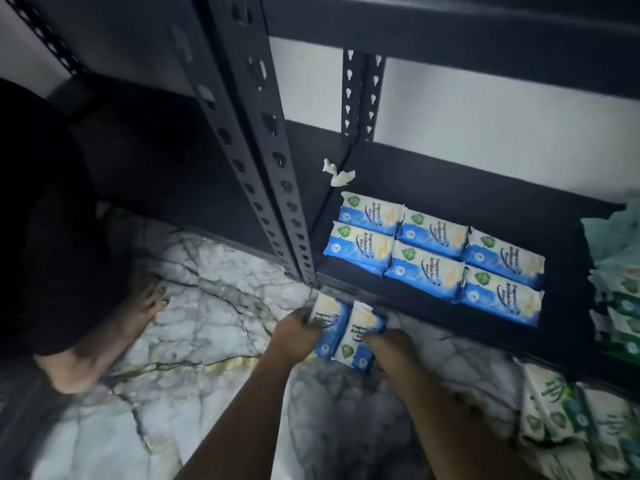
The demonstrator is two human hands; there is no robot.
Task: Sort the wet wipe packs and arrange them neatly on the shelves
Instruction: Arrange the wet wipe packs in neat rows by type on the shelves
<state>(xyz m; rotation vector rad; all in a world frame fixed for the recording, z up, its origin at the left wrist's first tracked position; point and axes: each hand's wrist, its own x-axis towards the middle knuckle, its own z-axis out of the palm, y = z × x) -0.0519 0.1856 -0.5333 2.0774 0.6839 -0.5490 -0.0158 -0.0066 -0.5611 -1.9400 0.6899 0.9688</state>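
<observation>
Low in mid-frame, the left hand (298, 329) grips one soft blue-and-white wet wipe pack (329, 318) and the right hand (389, 344) grips a second pack (360, 336), just before the black metal shelf (433, 188) — one could slip out, or knock the six neat blue packs (429, 259) crooked.

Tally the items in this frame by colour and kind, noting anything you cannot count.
Shelved blue packs, on the shelf: 6
Held blue packs, one in the left hand, one in the right hand: 2
White crumpled tissue: 1
Green packs at the right edge: cut off, cannot count
Total counted: 9
</observation>
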